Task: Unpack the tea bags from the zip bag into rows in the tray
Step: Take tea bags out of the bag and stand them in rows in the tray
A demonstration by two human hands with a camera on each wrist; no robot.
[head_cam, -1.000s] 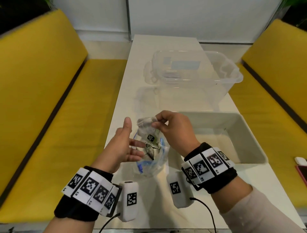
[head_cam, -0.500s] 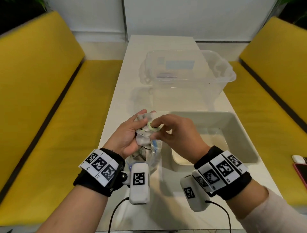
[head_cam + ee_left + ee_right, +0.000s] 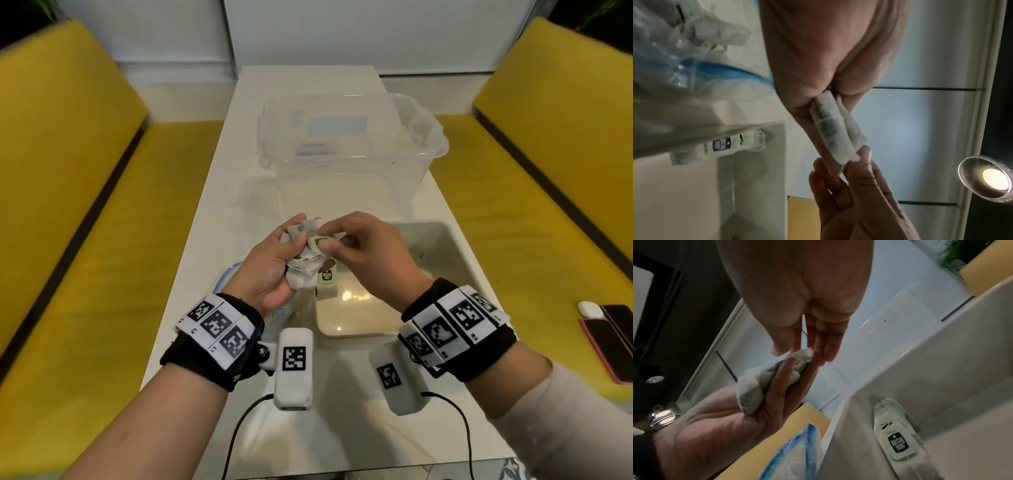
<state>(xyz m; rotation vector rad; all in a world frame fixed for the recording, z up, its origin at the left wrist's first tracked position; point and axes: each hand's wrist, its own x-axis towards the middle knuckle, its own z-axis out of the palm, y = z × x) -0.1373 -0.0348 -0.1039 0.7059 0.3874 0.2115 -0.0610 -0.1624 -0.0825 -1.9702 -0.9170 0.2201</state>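
I hold a clump of small white paper tea bags in my left hand, fingers curled round it, above the table and just left of the tray. My right hand pinches one bag's tag at the top of the clump, probably to peel a single bag free. One white tea bag with a dark-printed tag already lies in the pale rectangular plastic tray, by its near-left wall: judged the start of a row. The clear zip bag with blue seal lies beside the tray under my left hand. Clear plastic storage tub stands beyond
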